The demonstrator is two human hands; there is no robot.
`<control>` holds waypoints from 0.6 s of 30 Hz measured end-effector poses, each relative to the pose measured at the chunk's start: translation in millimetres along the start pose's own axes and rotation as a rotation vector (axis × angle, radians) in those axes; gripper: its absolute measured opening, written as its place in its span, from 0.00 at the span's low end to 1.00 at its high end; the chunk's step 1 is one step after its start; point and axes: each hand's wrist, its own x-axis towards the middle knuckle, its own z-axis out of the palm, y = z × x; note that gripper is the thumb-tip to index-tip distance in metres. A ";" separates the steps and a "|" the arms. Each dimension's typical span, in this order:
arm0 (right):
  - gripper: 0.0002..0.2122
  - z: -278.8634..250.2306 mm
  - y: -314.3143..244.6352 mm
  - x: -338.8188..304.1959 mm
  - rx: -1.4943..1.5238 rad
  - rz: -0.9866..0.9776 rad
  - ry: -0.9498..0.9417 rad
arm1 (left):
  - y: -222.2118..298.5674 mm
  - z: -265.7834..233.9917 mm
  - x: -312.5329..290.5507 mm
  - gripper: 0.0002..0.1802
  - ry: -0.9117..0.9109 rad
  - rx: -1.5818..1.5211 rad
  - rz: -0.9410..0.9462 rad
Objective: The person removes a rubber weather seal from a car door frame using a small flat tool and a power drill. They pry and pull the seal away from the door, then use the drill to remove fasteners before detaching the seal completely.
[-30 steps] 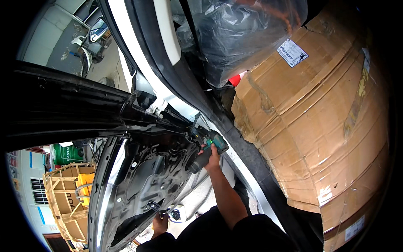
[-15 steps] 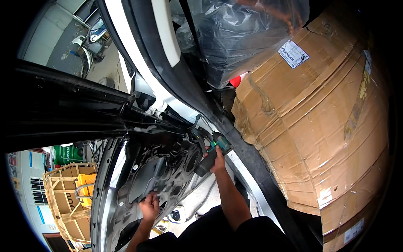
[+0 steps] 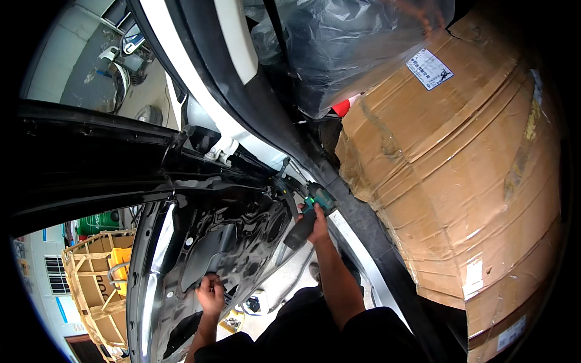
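Note:
My right hand (image 3: 317, 227) is wrapped round the grip of a teal and black cordless power driver (image 3: 319, 196). A long shank (image 3: 296, 170) runs up and left from it, toward the white door frame beside the open car door. My left hand (image 3: 210, 294), fingers curled, is against the lower part of the black inner door panel (image 3: 254, 224), just below a grey plastic cover (image 3: 209, 257). What those fingers grip, if anything, is hidden.
A large brown cardboard box (image 3: 448, 181) and clear plastic sheeting (image 3: 351, 54) fill the car's interior on the right. A white hinge (image 3: 223, 150) joins door and body. Beyond the door stand a wooden crate (image 3: 97, 272) and a yellow container (image 3: 121, 266).
My view has shifted slightly. My left hand has curled more and sits closer to the grey cover's lower end. The driver stays at the door frame in my right hand.

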 end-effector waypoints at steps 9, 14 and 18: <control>0.18 -102.8 -74.0 -76.3 -0.517 -0.065 0.247 | -34.1 -22.1 25.2 0.05 -0.111 -0.141 0.007; 0.12 -133.8 -99.4 -145.1 -0.737 -0.160 0.377 | -37.1 -31.5 31.4 0.33 -0.163 -0.074 -0.061; 0.11 -141.4 -103.1 -180.3 -0.839 -0.204 0.446 | -29.3 -29.6 27.1 0.35 -0.185 -0.028 -0.034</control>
